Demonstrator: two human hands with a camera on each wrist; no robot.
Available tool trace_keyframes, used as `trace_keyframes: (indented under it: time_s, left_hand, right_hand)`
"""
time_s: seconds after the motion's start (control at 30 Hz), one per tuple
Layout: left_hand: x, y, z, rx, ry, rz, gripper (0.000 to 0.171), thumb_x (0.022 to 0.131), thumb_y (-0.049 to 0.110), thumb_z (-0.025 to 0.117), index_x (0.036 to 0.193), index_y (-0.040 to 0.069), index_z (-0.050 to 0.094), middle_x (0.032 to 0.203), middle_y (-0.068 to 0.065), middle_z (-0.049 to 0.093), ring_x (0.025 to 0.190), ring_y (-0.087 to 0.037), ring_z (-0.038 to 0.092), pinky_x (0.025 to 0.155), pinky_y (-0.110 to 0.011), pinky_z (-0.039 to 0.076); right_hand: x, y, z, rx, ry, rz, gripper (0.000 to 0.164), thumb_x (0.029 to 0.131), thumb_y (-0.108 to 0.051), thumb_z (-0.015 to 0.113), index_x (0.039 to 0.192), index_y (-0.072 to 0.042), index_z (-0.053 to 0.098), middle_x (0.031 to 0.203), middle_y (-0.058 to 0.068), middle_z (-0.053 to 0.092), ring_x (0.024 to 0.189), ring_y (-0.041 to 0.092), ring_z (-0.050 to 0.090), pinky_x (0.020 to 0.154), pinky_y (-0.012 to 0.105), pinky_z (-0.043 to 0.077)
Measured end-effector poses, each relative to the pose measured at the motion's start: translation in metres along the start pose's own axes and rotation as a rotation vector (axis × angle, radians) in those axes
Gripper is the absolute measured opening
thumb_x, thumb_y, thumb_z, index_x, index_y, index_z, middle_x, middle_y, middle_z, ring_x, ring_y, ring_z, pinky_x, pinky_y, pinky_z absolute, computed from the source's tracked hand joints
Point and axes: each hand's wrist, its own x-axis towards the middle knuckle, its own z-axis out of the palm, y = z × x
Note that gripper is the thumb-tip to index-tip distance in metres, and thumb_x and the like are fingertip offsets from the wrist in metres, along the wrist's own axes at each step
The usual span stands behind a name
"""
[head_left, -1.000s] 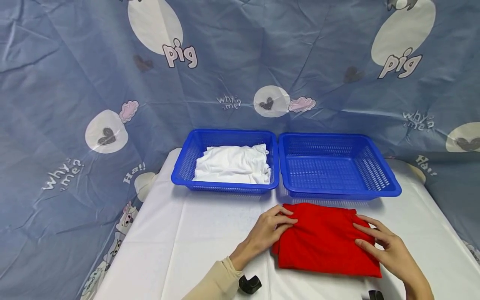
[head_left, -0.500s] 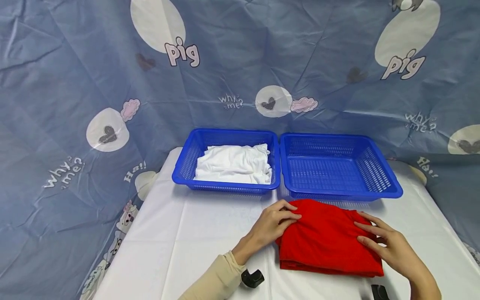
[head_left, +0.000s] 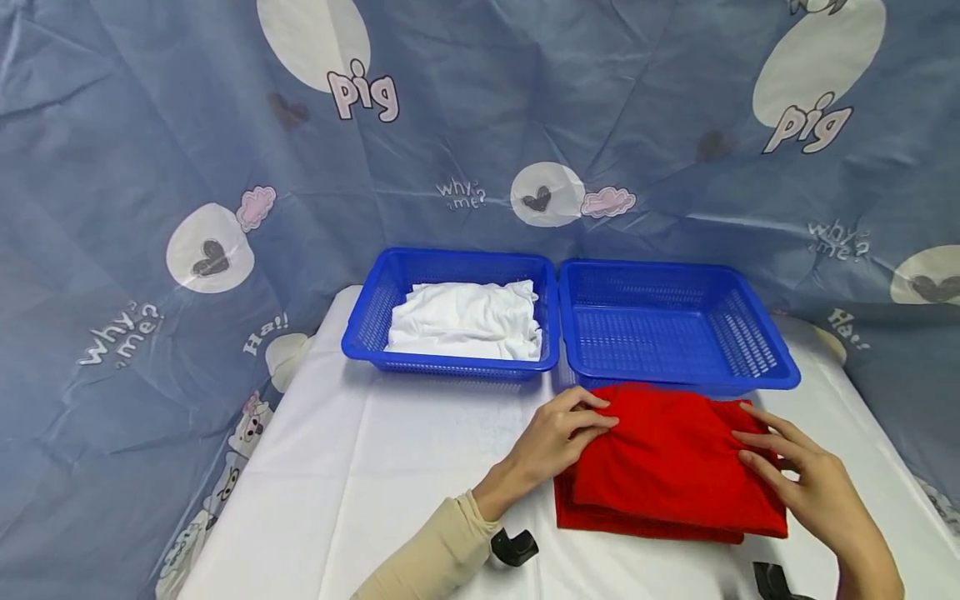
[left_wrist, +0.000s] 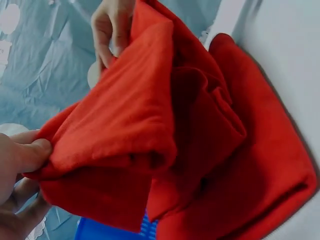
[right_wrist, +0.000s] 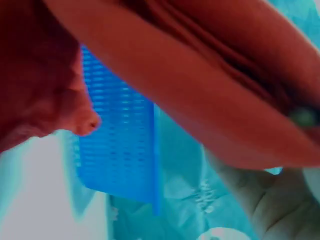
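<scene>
A folded red cloth (head_left: 675,458) is held up between both hands, raised off another folded red layer (left_wrist: 272,165) that lies on the white table. My left hand (head_left: 555,442) pinches its left far corner, thumb on top in the left wrist view. On the opposite side my right hand (head_left: 806,475) grips the right edge with fingers spread along it. In the left wrist view the raised cloth droops in loose folds toward the lower layer, whose front edge (head_left: 652,527) shows below it in the head view. The right wrist view shows mostly red fabric, with part of the right hand (right_wrist: 280,200).
Two blue plastic baskets stand side by side just beyond the red cloth. The left basket (head_left: 450,363) holds white folded cloth (head_left: 465,321); the right basket (head_left: 645,333) has nothing in it. A patterned blue-grey curtain (head_left: 420,125) hangs behind the table.
Both hands have lifted the upper red cloth and shifted it to the right and slightly forward. The lower red layer now shows along its left and front edges.
</scene>
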Motion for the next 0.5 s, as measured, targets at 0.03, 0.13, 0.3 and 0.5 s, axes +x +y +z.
trace_keyframes:
  time_s: [0.03, 0.13, 0.3, 0.5]
  left_hand:
    - [0.001, 0.0, -0.001, -0.007, 0.018, 0.001, 0.017, 0.081, 0.012, 0.063, 0.096, 0.015, 0.071, 0.103, 0.001, 0.059, 0.1, -0.006, 0.054, 0.083, -0.006, 0.039]
    - [0.004, -0.001, -0.003, -0.039, 0.071, 0.004, 0.016, 0.081, 0.012, 0.064, 0.095, 0.014, 0.071, 0.104, 0.0, 0.059, 0.1, -0.006, 0.054, 0.085, -0.008, 0.04]
    - [-0.001, -0.007, -0.001, -0.107, 0.129, -0.012, 0.017, 0.08, 0.013, 0.065, 0.096, 0.011, 0.07, 0.103, -0.001, 0.059, 0.101, -0.006, 0.056, 0.085, -0.011, 0.042]
    - [-0.015, -0.011, 0.014, -0.25, 0.157, -0.216, 0.017, 0.077, 0.006, 0.066, 0.094, 0.007, 0.07, 0.1, -0.005, 0.061, 0.099, -0.012, 0.058, 0.078, -0.016, 0.047]
  right_hand:
    - [0.001, -0.003, -0.004, 0.012, 0.02, -0.009, 0.034, 0.072, -0.002, 0.07, 0.104, -0.015, 0.067, 0.127, 0.003, 0.051, 0.097, -0.019, 0.044, 0.071, -0.003, 0.036]
    - [0.007, -0.01, -0.014, 0.058, 0.078, -0.059, 0.039, 0.068, 0.006, 0.07, 0.103, -0.01, 0.067, 0.127, 0.007, 0.051, 0.106, -0.01, 0.046, 0.076, -0.001, 0.036]
    - [0.019, -0.016, -0.018, 0.122, 0.126, -0.169, 0.041, 0.063, 0.013, 0.07, 0.099, -0.006, 0.068, 0.125, 0.012, 0.053, 0.119, 0.008, 0.046, 0.092, 0.003, 0.032]
    - [0.032, -0.019, -0.013, 0.131, 0.094, -0.206, 0.039, 0.064, 0.012, 0.07, 0.098, -0.007, 0.069, 0.124, 0.012, 0.053, 0.121, 0.011, 0.044, 0.095, 0.005, 0.03]
